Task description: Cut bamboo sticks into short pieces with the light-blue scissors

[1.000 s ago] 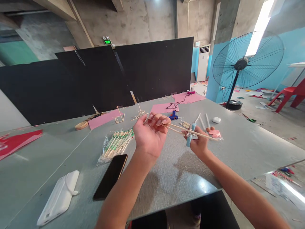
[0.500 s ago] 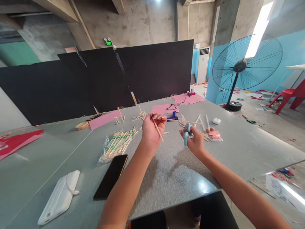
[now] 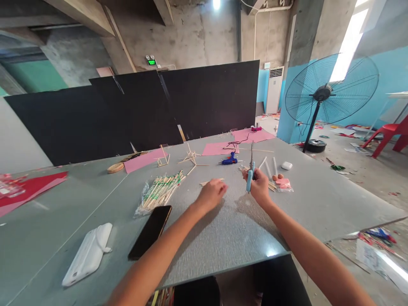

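My right hand [image 3: 259, 188] is closed round the blue handles of a pair of scissors [image 3: 250, 174], whose blades point up and away. My left hand [image 3: 212, 194] rests knuckles up on the grey table [image 3: 229, 229], fingers curled over short wooden stick pieces [image 3: 210, 182] lying there; whether it grips one is hidden. Loose wooden sticks [image 3: 270, 184] lie just right of the scissors hand. A clear bag of wrapped chopsticks [image 3: 161, 191] lies to the left of my left hand.
A black phone [image 3: 150, 231] and a white case [image 3: 89, 253] lie near left. Farther off are a blue glue gun [image 3: 229, 160], stick frames [image 3: 191, 157], pink sheets [image 3: 219, 148] and a white earbud case [image 3: 286, 165]. A standing fan [image 3: 330, 91] is right.
My left hand came down from mid-air to the table and the long sticks it held are gone from it. My right hand turned the scissors upright. The view tilted up slightly.
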`<state>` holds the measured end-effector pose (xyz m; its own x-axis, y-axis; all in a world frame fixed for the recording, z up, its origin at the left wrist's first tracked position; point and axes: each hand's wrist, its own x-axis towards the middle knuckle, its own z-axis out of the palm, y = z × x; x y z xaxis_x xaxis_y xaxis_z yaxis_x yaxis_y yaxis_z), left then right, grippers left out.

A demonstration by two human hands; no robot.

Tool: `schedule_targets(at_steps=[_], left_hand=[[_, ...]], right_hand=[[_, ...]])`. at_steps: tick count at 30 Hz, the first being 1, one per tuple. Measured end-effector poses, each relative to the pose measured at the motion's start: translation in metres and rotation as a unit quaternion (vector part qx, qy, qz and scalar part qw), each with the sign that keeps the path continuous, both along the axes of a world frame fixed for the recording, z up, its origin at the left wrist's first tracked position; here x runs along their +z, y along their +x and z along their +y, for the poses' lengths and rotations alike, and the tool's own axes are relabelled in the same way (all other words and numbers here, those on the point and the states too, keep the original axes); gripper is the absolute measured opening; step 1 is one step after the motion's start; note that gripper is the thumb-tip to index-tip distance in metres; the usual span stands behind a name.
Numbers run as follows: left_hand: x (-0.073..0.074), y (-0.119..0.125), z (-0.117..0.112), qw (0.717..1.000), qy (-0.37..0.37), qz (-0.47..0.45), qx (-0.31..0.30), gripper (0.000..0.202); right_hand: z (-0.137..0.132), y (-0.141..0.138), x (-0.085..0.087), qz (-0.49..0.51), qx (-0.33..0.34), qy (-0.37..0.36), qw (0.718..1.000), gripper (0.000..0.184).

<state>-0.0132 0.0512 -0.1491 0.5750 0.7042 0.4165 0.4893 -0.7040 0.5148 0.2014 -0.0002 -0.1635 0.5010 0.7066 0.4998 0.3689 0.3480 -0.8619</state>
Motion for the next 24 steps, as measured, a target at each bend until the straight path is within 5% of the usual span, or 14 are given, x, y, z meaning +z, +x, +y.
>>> schedule_targets(at_steps=[4,8,19,24], left_hand=[[-0.045,0.005,-0.029,0.993,0.046,0.093,-0.048,0.014],[-0.059,0.006,-0.028,0.989,0.079,0.112,-0.049,0.016],[-0.054,0.002,-0.032,0.976,0.214,-0.026,-0.002,0.020],[-0.023,-0.028,-0.025,0.932,0.283,-0.185,0.133,0.032]], right_hand=[[-0.003,-0.008,0.000,-0.014,0.024,0.016,0.999,0.056],[-0.004,-0.013,-0.002,-0.018,0.059,0.011,0.998,0.055],[-0.003,-0.017,-0.013,-0.052,0.068,0.001,0.996,0.051],[-0.007,-0.020,-0.007,-0.068,0.075,0.007,0.995,0.043]])
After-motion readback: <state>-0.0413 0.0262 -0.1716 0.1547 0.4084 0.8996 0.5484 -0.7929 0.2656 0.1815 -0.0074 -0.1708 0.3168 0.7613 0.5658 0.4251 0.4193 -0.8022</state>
